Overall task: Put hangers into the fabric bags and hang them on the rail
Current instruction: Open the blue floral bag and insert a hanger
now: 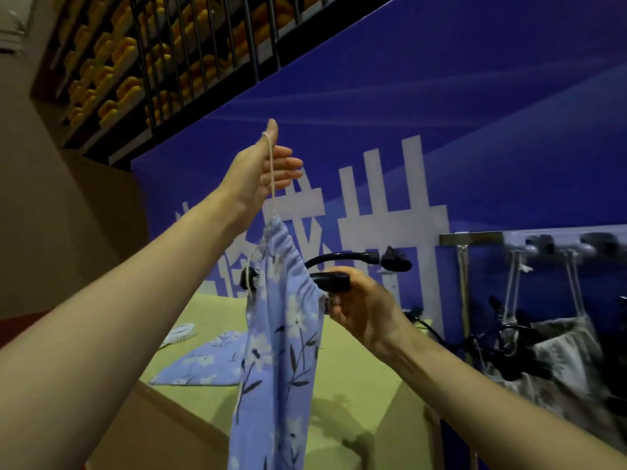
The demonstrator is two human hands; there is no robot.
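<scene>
A blue floral fabric bag [281, 334] hangs in the air in front of me, its gathered mouth at the top. My left hand [261, 167] is raised with straight fingers, and the bag's white drawstring [271, 171] loops over its thumb. My right hand [359, 307] grips a black hanger end [334, 281] that sticks out of the bag's mouth. The other black end [249, 278] shows on the bag's left side. A second blue floral bag [207, 362] lies flat on the yellow-green table [356, 385].
A metal rail [475, 238] with hooks runs along the blue wall at the right, with pale fabric bags [556, 361] and black hangers hung from it. A black curved arm [342, 256] stands behind the bag. A white ring [181, 332] lies on the table's left.
</scene>
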